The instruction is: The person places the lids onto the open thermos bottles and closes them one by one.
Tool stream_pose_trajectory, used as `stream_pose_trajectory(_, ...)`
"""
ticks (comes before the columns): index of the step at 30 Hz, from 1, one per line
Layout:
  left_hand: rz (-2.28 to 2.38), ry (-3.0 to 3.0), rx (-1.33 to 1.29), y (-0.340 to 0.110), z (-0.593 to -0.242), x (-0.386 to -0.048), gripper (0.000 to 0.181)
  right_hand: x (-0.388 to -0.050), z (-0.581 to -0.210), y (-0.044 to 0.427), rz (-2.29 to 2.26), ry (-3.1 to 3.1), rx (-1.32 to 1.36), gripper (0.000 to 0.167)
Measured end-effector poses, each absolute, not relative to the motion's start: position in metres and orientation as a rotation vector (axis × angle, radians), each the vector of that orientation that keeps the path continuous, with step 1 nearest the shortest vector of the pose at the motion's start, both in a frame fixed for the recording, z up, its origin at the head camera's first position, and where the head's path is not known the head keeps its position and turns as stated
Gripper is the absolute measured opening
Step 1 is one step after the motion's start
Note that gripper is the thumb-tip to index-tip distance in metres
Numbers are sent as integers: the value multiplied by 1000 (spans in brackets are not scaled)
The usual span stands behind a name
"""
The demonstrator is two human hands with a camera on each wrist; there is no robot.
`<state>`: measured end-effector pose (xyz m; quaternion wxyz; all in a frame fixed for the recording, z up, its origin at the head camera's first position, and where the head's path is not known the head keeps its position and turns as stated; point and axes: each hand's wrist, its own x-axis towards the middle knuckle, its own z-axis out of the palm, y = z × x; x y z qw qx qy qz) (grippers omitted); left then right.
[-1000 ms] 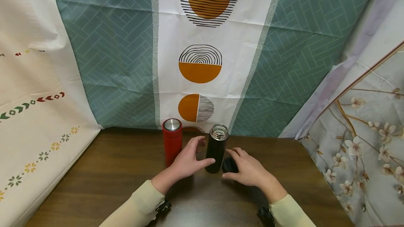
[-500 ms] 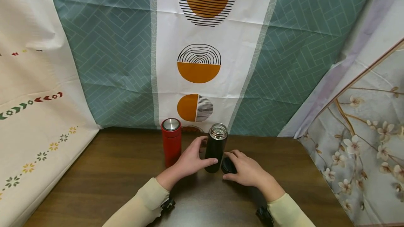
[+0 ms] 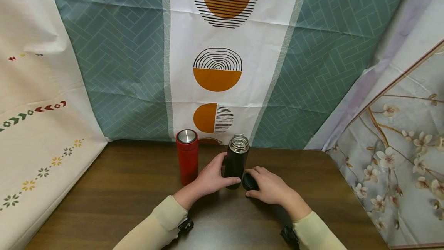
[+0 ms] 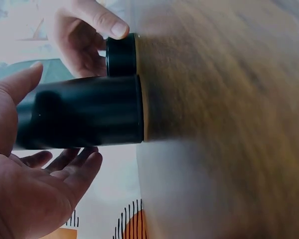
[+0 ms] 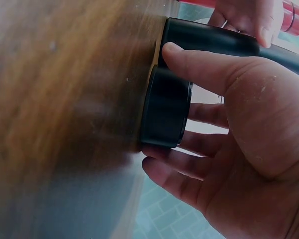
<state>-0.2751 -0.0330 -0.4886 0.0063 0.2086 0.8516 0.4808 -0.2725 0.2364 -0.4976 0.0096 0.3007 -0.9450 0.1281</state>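
A black thermos bottle (image 3: pixel 236 163), its lid off and steel threaded mouth bare, stands upright on the table. My left hand (image 3: pixel 212 178) reaches around its left side, thumb in front and fingers behind; in the left wrist view a gap shows between the thumb and the bottle (image 4: pixel 84 112). Just right of the bottle sits its black lid (image 5: pixel 167 107) on the tabletop. My right hand (image 3: pixel 272 188) surrounds that lid with thumb and fingers spread; in the right wrist view the thumb stays off its side, and whether the fingers behind touch it cannot be told.
A red thermos (image 3: pixel 187 159) with a steel-topped lid stands to the left of the black one, close by my left forearm. Behind the brown wooden table (image 3: pixel 138 180) hangs a patterned cloth (image 3: pixel 132 68); more cloths flank both sides.
My left hand has moved right, closer around the black bottle. The right hand's fingers have drawn nearer to the lid. Bottle and lid stay in place; the head view shifts slightly.
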Motion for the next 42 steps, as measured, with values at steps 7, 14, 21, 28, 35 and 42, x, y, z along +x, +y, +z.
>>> stream_pose_trajectory(7,1485,2649,635,-33,-494,-278,96,-272,-497,235,385,-2958,929,73)
stream_pose_trajectory(14,1509,2617,645,-33,-503,-283,92,-271,-497,235,369,-2951,927,72)
stream_pose_trajectory(21,1573,2540,626,-33,-508,-287,88,-271,-497,235,368,-2953,927,71)
stream_pose_trajectory(28,1567,2526,632,-32,-510,-288,88,-271,-497,236,352,-2961,921,71)
stream_pose_trajectory(35,1535,2543,637,-31,-512,-288,88,-272,-498,236,344,-2970,919,71)
stream_pose_trajectory(42,1536,2545,645,-26,-512,-289,84,-273,-499,236,338,-2962,924,70)
